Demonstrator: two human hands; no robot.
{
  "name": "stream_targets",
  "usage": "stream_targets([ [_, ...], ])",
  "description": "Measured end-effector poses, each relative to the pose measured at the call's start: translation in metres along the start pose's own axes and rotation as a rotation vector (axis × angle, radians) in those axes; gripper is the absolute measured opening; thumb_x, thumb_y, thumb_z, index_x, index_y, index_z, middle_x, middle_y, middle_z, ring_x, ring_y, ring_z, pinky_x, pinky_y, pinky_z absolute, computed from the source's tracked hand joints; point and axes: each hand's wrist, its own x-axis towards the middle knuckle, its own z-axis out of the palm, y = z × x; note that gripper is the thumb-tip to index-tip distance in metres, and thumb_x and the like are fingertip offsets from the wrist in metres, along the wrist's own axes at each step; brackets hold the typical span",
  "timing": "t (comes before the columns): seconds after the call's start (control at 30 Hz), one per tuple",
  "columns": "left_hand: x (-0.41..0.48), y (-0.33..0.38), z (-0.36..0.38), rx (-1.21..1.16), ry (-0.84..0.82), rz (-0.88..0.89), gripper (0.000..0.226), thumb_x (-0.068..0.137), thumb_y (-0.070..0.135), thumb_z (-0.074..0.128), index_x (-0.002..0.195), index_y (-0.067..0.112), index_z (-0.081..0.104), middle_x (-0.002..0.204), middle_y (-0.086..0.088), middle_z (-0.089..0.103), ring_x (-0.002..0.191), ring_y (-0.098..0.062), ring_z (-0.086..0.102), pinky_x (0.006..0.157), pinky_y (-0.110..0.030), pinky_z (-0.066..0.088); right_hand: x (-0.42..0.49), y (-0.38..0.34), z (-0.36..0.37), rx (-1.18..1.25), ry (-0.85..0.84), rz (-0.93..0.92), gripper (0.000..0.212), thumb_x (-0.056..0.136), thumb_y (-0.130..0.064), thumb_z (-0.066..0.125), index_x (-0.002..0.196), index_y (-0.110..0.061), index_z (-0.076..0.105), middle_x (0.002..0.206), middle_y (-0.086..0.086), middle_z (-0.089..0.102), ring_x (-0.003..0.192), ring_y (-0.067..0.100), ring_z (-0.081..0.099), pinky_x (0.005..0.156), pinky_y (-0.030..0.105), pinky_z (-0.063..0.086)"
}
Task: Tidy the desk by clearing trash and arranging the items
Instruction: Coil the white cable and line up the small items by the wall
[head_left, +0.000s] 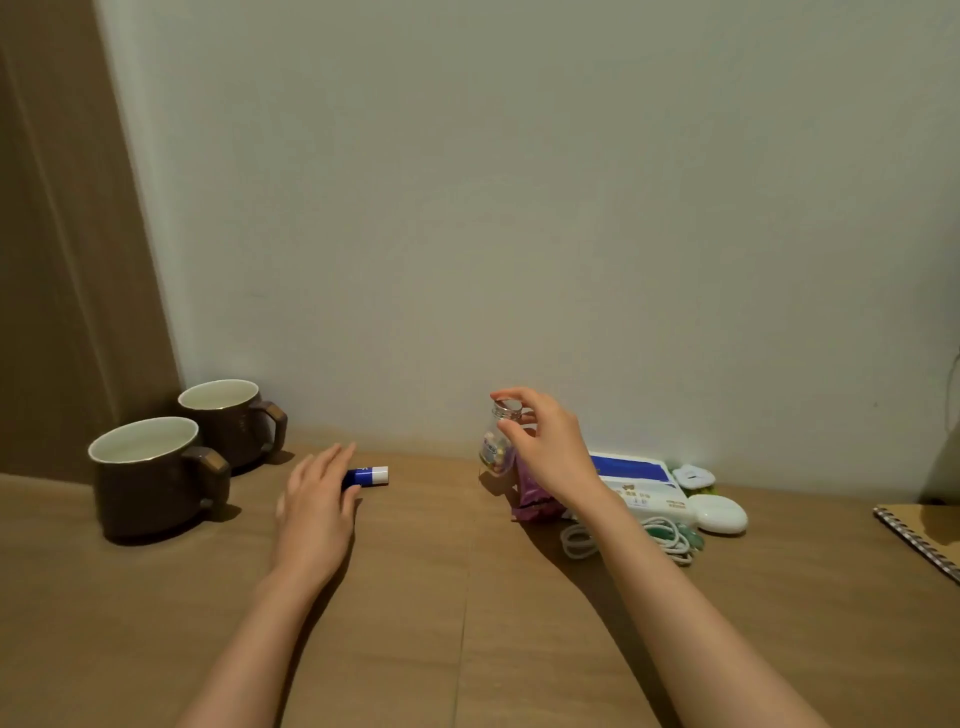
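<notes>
Right of two brown mugs (150, 478), my left hand (317, 499) lies open, fingers straight, over the near end of a blue white-capped tube (370, 476) on the desk (467, 597), while my right hand (550, 447) pinches a small glass bottle (496, 447) by its neck, just left of the tissue pack (639, 483).

On the wooden desk (467, 597), a brown ceramic mug (150, 483) stands at ten o'clock, a second brown mug (228, 421) behind it. A blue-and-white glue stick (370, 476) lies at eleven. A small clear glass bottle (493, 447) is at one o'clock, left of a white tissue pack (639, 483); a spiral-bound notebook (919, 535) lies at three.
</notes>
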Motion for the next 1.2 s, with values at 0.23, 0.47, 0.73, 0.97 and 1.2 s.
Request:
stream_targets([
  [0.23,0.01,-0.006,0.003,-0.016,0.007,0.013,0.042,0.091,0.015,0.056,0.133,0.017,0.051,0.126,-0.005,0.057,0.119,-0.024,0.043,0.097,-0.036,0.039,0.009,0.014,0.013,-0.122,-0.077,-0.015,0.031,0.094,-0.009,0.053,0.122,-0.021,0.06,0.123,0.001,0.061,0.107,0.014,0.057,0.096,0.033,0.048],
  [0.47,0.016,-0.005,0.006,-0.054,-0.014,0.047,0.029,0.091,0.015,0.058,0.119,0.017,0.061,0.113,-0.002,0.059,0.108,-0.019,0.047,0.086,-0.027,0.038,0.015,0.021,0.011,-0.127,-0.199,-0.045,0.032,0.097,-0.008,0.047,0.125,-0.022,0.055,0.127,0.002,0.057,0.104,0.01,0.052,0.097,0.035,0.048],
  [0.73,0.007,0.03,0.016,-0.252,-0.07,0.235,0.024,0.09,0.019,0.059,0.112,0.023,0.064,0.101,0.011,0.057,0.101,-0.011,0.047,0.082,-0.021,0.036,0.018,0.026,0.012,-0.139,-0.091,-0.045,0.033,0.088,-0.016,0.065,0.119,-0.027,0.063,0.111,-0.003,0.047,0.095,0.009,0.053,0.088,0.024,0.051],
  [0.97,-0.004,0.075,0.047,-0.242,-0.151,0.387,0.024,0.088,0.023,0.062,0.111,0.025,0.066,0.101,0.009,0.061,0.099,-0.01,0.045,0.079,-0.016,0.034,0.017,0.03,0.008,-0.106,-0.073,-0.057,0.034,0.088,-0.005,0.062,0.115,-0.025,0.067,0.111,-0.005,0.056,0.092,0.011,0.059,0.085,0.024,0.054],
  [1.2,-0.001,0.083,0.061,-0.186,-0.095,0.294,0.024,0.086,0.027,0.065,0.11,0.025,0.067,0.103,0.008,0.065,0.097,-0.013,0.05,0.083,-0.027,0.043,0.018,0.035,0.009,-0.101,-0.014,-0.055,0.036,0.087,-0.003,0.064,0.114,-0.025,0.068,0.106,-0.008,0.046,0.082,-0.002,0.049,0.071,0.003,0.041],
])
